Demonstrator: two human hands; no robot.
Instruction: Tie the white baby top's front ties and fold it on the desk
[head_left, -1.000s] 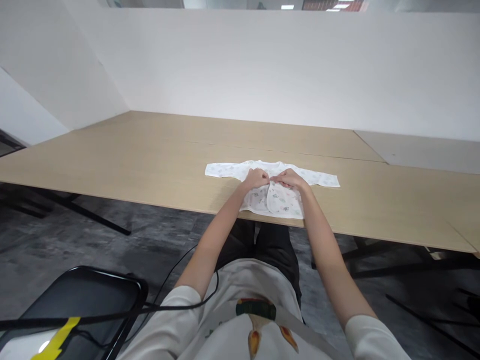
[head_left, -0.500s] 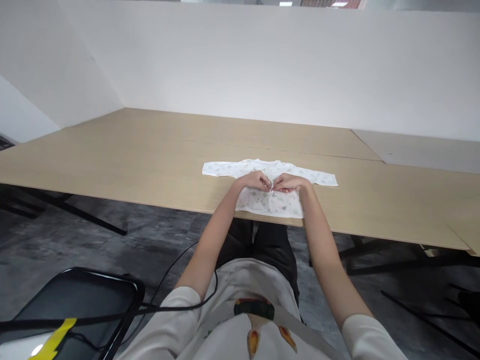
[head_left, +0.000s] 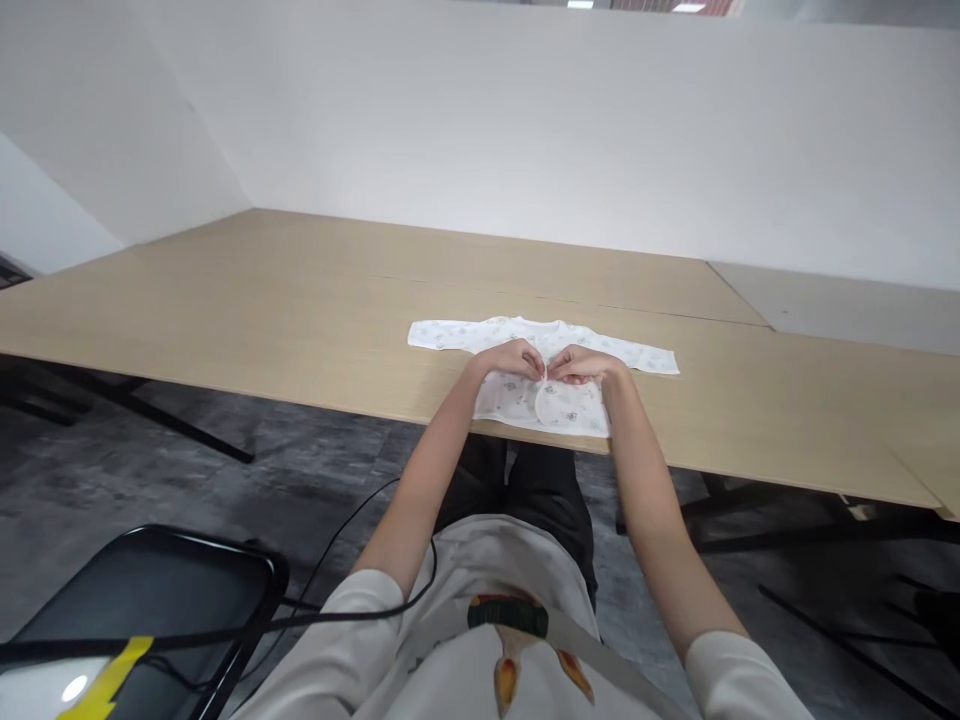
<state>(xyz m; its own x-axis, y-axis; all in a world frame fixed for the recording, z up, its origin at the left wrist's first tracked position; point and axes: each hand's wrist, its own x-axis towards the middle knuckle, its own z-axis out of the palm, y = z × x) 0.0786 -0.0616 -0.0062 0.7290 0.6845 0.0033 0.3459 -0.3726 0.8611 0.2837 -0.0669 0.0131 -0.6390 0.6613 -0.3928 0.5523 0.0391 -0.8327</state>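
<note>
At eight o'clock from the hands, a black chair (head_left: 157,580) is standing. Rightward, a small shirt (head_left: 506,395) is lying spread on the table (head_left: 300,300), close to its near edge, one sleeve (head_left: 439,335) pointing toward nine o'clock. Over the shirt's middle, the left hand (head_left: 516,358) is pinching cloth at the front opening. Just beside it, at three o'clock, the right hand (head_left: 583,364) is mirroring that pinch, the two sets of fingertips almost meeting. At six o'clock from them, a rounded flap (head_left: 561,405) is overlapping the front; the other sleeve (head_left: 649,358) is pointing toward three o'clock. The step in hand seems to be close finger work on the front edge; the exact bit being pinched is too small to tell. The next move is probably calling for small, even finger movements.
</note>
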